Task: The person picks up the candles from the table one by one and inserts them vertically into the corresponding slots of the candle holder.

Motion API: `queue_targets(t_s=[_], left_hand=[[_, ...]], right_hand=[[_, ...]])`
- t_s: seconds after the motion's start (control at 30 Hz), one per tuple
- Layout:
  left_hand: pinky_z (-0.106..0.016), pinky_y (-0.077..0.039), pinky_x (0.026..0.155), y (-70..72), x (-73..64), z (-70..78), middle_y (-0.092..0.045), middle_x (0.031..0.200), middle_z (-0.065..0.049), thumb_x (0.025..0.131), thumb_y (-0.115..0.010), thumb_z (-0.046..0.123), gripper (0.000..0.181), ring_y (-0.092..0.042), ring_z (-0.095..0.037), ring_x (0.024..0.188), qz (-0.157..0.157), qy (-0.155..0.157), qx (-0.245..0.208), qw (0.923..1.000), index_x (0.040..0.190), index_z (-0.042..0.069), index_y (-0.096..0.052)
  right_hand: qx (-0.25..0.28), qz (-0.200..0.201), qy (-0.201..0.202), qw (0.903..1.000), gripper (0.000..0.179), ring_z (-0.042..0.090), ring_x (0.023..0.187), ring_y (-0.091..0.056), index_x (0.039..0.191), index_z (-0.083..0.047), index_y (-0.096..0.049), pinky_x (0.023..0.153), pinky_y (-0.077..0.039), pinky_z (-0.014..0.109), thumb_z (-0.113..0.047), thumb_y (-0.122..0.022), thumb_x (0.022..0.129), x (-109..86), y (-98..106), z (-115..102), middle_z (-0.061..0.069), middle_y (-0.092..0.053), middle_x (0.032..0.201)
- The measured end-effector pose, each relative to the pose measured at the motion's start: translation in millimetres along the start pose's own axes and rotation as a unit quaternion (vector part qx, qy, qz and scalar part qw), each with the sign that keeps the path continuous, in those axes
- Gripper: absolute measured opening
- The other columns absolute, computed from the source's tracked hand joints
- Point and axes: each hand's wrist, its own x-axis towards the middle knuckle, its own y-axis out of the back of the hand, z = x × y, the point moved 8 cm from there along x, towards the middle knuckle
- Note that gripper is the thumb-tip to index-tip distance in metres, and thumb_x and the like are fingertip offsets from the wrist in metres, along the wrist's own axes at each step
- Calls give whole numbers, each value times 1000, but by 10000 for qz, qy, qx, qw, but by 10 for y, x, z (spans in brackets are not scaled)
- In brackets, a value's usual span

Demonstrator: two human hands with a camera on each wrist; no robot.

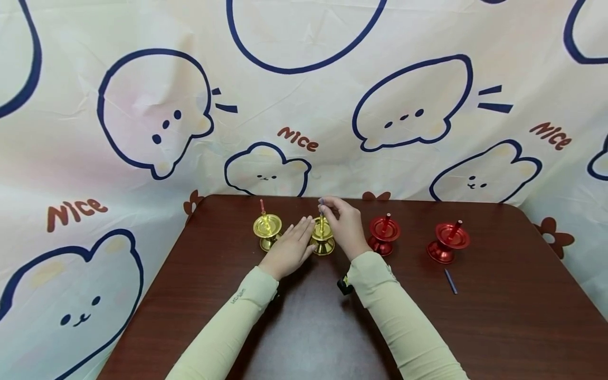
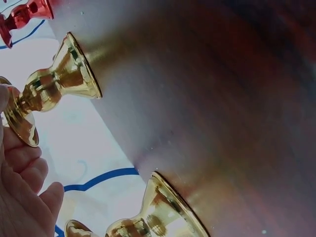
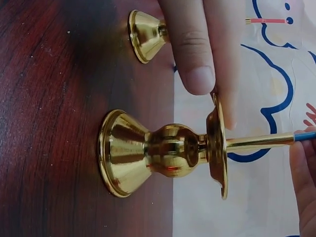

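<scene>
A gold candle holder (image 1: 323,247) stands upright in the middle of the row at the back of the table. My left hand (image 1: 291,250) pinches the rim of its dish, thumb below and fingers above, as the right wrist view shows. Above the dish, my right hand (image 1: 349,227) pinches a slim blue candle (image 3: 306,136) between thumb and fingertips. The candle's lower end meets the top of the holder's thin gold stem (image 3: 261,140). Left of it, another gold candle holder (image 1: 267,228) carries a slim red candle (image 1: 262,206) on its stem.
Two red candle holders (image 1: 383,232) (image 1: 448,241) with bare stems stand to the right. Another slim blue candle (image 1: 450,282) lies on the brown table (image 1: 513,316) in front of the far right one. A printed cloth (image 1: 328,105) hangs behind the table's back edge.
</scene>
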Motion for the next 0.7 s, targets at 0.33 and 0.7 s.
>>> queue_targets(t_s=[0.33, 0.7], left_hand=[[-48, -27, 121, 16, -20, -7, -30, 163, -17, 109, -49, 31, 61, -24, -28, 153, -66, 36, 154, 9999, 158, 0, -30], [-49, -28, 121, 28, -13, 7, -29, 164, -16, 109, -48, 32, 61, -24, -29, 153, -64, 12, 114, 9999, 158, 0, -31]], right_hand=[[77, 145, -113, 9998, 21, 20, 97, -72, 118, -3, -72, 83, -60, 35, -11, -66, 99, -10, -27, 28, 9, -76, 105], [480, 165, -293, 9983, 22, 22, 96, -73, 118, -1, -73, 83, -60, 36, -11, -68, 99, -6, 6, 65, 9, -76, 106]])
